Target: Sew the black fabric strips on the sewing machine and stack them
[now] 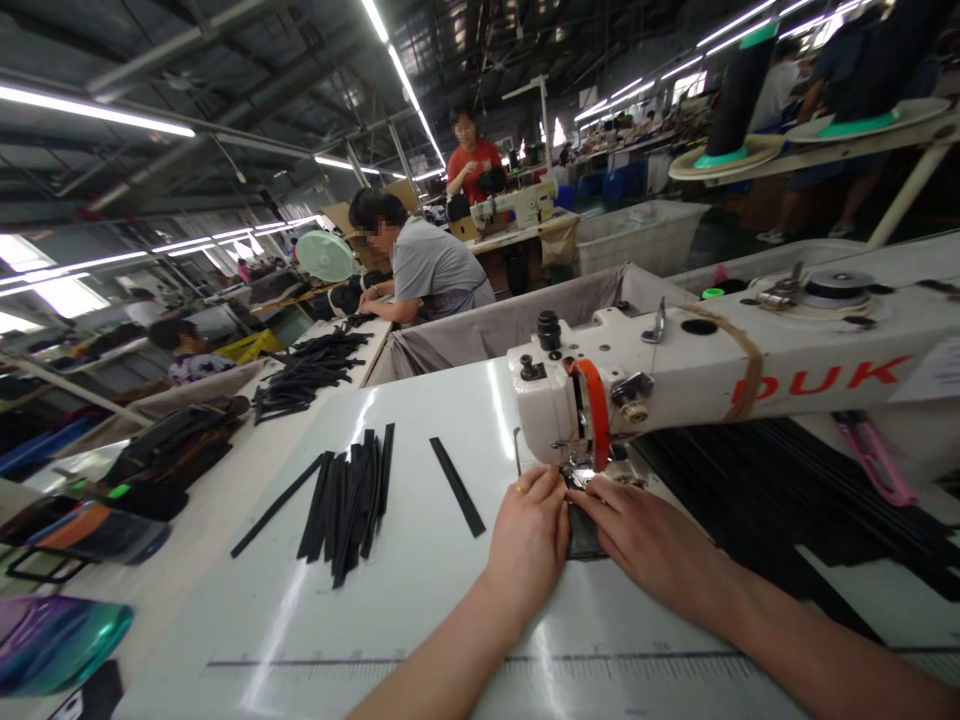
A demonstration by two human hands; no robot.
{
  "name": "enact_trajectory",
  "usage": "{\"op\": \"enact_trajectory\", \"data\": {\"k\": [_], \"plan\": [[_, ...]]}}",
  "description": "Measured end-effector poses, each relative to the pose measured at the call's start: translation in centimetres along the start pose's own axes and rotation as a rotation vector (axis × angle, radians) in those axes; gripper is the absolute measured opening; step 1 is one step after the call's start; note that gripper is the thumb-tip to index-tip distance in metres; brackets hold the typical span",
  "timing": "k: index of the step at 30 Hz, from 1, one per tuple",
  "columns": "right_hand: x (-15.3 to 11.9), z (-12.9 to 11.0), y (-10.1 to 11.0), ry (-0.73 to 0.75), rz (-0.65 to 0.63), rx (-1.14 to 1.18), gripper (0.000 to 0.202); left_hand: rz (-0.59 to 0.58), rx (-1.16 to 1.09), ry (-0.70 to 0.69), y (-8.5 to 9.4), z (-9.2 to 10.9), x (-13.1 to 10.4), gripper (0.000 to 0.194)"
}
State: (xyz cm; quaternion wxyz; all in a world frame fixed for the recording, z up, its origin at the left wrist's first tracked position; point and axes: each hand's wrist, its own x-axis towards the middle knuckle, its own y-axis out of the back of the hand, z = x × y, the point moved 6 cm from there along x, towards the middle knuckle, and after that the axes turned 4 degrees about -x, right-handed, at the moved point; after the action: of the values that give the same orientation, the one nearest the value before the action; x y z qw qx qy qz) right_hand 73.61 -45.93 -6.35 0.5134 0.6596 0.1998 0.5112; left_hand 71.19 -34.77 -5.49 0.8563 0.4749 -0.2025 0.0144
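A white sewing machine (pixel 555 400) stands over the worktable, its needle area just beyond my fingertips. Under my hands lies a dark fabric piece (pixel 586 535), its far end at the presser foot. With fingers bent and pressed together, my left hand (pixel 531 530) grips its left edge. Opposite, my right hand (pixel 641 525) has thumb and fingers closed on the right side, close to the left fingertips. The stitching point is mostly hidden behind my fingers. One black strip (pixel 457 487) lies alone left of my hands, and a pile of black strips (pixel 345 505) sits farther left.
Long black strips (pixel 750 500) spread right of the machine, under its arm, near a pink-handled tool (pixel 874 460). Thread cones (pixel 739 100) stand upper right. More black strips (pixel 315 370) cover the far-left table, where a person in grey (pixel 439 265) leans. A shiny bottle (pixel 60 640) is lower left.
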Motion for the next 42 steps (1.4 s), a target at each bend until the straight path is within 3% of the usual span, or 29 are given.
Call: {"op": "enact_trajectory", "data": {"k": [13,22,25,27,31,33,36,39,42], "plan": [[-0.1,0.1,-0.2,-0.032,-0.009,0.038,0.032,-0.003,-0.07,-0.057,0.4,-0.6,1.0,0.026],[-0.2,0.2,-0.4,-0.025,-0.03,0.038,0.032,0.05,-0.099,-0.068,0.0,-0.7,0.1,0.023],[-0.2,0.2,-0.4,-0.009,-0.035,0.048,0.03,0.064,-0.051,-0.013,0.0,-1.2,-0.2,0.024],[-0.3,0.2,-0.5,0.0,-0.034,0.049,0.032,0.039,0.068,0.124,0.5,-2.7,-0.7,0.029],[-0.5,0.2,-0.6,0.004,-0.016,0.037,0.039,-0.033,0.311,0.491,3.5,-8.3,-3.1,0.049],[-0.4,0.2,-0.6,0.002,-0.014,0.034,0.04,-0.041,0.371,0.562,5.1,-10.5,-3.8,0.05],[-0.3,0.2,-0.6,0.004,-0.011,0.021,0.039,-0.005,0.348,0.376,5.3,-10.4,-1.8,0.042],[-0.5,0.2,-0.6,0.015,0.017,-0.008,0.039,-0.069,0.202,0.018,2.8,-7.5,2.0,0.03],[-0.8,0.3,-0.9,0.032,0.035,-0.015,0.04,-0.139,0.176,-0.074,1.2,-6.2,4.4,0.017]]}}
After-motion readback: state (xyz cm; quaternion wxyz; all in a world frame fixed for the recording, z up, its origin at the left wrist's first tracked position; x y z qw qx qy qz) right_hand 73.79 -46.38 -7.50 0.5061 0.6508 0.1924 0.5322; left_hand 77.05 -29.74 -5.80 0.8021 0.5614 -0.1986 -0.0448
